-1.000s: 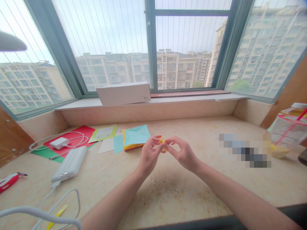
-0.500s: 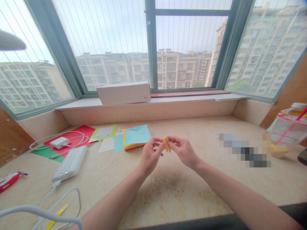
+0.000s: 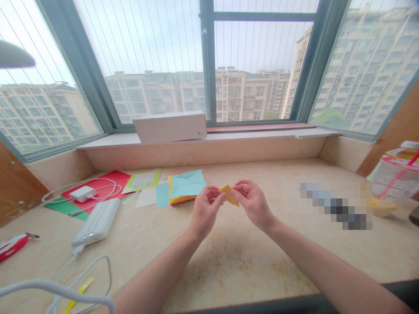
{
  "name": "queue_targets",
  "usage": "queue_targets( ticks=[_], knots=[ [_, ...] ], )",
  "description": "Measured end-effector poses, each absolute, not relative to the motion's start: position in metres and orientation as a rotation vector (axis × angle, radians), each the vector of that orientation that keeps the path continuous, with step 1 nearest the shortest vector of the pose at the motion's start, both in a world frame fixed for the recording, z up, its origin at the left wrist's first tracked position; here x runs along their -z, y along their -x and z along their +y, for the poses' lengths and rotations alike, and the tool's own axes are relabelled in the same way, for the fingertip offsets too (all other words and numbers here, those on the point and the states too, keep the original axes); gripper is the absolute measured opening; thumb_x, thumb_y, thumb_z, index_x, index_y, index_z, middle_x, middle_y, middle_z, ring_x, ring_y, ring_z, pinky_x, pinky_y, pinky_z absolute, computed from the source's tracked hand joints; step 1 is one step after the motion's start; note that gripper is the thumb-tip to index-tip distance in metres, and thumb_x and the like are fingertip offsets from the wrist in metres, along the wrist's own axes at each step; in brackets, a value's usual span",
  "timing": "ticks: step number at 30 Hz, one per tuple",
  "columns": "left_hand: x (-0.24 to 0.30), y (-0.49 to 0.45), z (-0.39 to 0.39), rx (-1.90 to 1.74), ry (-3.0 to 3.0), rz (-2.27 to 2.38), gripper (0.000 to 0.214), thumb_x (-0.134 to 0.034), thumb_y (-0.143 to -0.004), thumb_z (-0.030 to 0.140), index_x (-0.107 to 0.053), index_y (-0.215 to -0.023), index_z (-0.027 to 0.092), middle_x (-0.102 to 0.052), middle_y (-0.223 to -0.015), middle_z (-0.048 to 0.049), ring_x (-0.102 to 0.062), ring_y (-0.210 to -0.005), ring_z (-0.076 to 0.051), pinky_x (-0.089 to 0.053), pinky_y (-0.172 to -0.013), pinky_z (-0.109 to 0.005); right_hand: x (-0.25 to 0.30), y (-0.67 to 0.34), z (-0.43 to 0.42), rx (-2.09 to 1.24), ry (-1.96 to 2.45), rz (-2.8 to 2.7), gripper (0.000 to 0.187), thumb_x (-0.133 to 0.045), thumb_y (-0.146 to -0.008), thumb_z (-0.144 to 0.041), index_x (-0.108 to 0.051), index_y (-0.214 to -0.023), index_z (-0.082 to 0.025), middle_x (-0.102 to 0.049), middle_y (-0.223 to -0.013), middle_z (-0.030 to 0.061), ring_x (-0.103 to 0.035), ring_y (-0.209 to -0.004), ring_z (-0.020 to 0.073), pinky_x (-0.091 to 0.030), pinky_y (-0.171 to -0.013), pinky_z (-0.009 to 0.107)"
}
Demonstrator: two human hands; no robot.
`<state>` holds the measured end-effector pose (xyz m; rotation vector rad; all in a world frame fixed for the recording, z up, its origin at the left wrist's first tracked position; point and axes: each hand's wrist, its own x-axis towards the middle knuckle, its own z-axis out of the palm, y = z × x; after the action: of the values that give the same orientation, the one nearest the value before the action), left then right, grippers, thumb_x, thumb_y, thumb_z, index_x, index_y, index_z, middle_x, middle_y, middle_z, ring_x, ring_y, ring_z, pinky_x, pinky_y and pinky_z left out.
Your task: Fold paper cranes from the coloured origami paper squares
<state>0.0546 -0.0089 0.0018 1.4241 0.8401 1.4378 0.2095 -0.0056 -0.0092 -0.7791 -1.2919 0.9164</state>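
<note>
A small piece of folded yellow paper [image 3: 230, 196] is held up between my two hands, over the middle of the stone-patterned counter [image 3: 271, 266]. My left hand [image 3: 208, 210] pinches its left corner between thumb and fingers. On the other side, my right hand [image 3: 253, 203] grips its right edge, thumb in front and fingers curled behind. The folds on the far side of the paper are hidden. Just beyond my left hand lies a stack of coloured paper squares, with a light blue sheet [image 3: 188, 183] on top.
Left on the counter are a white power bank [image 3: 96, 222], a charger [image 3: 83, 193] with cable, red paper [image 3: 114, 178] and a red cutter [image 3: 15, 246]. A white box [image 3: 170, 127] stands on the sill. At right are a plastic cup [image 3: 393, 179] and a blurred-out object [image 3: 337, 207].
The folded yellow paper has been turned, so a broader, flatter face shows instead of narrow pointed folds. My right hand has shifted slightly right and its fingers have lifted a little.
</note>
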Motion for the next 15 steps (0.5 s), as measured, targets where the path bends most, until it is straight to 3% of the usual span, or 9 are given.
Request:
queue_targets(
  ticks=[3, 5, 10, 15],
  knots=[
    [-0.0020, -0.0538, -0.0079, -1.457, -1.356, 0.786, 0.048, -0.075, -0.077, 0.031, -0.046, -0.115, 0.021, -0.063, -0.070, 0.0049, -0.061, -0.065, -0.011, -0.048, -0.066, -0.024, 0.0105, -0.2101, -0.0038, -0.964, 0.803, -1.274, 0.023, -0.073, -0.078, -0.039, -0.065, -0.086, -0.019, -0.071, -0.078, 0.0032, -0.067, -0.072, 0.0174, -0.055, -0.067, 0.031],
    [-0.0024, -0.0527, -0.0073, -1.415, -1.401, 0.798, 0.049, -0.075, -0.077, 0.030, -0.048, -0.118, 0.021, -0.063, -0.068, 0.0050, -0.061, -0.065, -0.012, -0.048, -0.065, -0.024, 0.0108, -0.2108, -0.0035, -0.963, 0.814, -1.285, 0.022, -0.073, -0.077, -0.039, -0.068, -0.086, -0.019, -0.072, -0.080, 0.0042, -0.068, -0.075, 0.0181, -0.055, -0.070, 0.032],
    [-0.0013, -0.0514, -0.0090, -1.226, -1.654, 0.919, 0.026, -0.069, -0.082, 0.036, -0.066, -0.097, 0.015, -0.070, -0.081, -0.0057, -0.065, -0.073, -0.016, -0.049, -0.063, -0.025, 0.0102, -0.2133, -0.0020, -0.913, 0.793, -1.310, 0.022, -0.073, -0.078, -0.037, -0.069, -0.092, -0.020, -0.072, -0.088, 0.0047, -0.069, -0.082, 0.0189, -0.056, -0.077, 0.033],
    [0.0003, -0.0543, -0.0133, -1.204, -1.641, 0.908, 0.030, -0.056, -0.090, 0.043, -0.063, -0.095, 0.014, -0.070, -0.077, -0.0066, -0.066, -0.062, -0.015, -0.049, -0.056, -0.025, 0.0101, -0.2147, -0.0014, -0.882, 0.815, -1.361, 0.024, -0.072, -0.080, -0.037, -0.067, -0.096, -0.020, -0.070, -0.090, 0.0045, -0.068, -0.083, 0.0188, -0.056, -0.075, 0.032]
  ],
)
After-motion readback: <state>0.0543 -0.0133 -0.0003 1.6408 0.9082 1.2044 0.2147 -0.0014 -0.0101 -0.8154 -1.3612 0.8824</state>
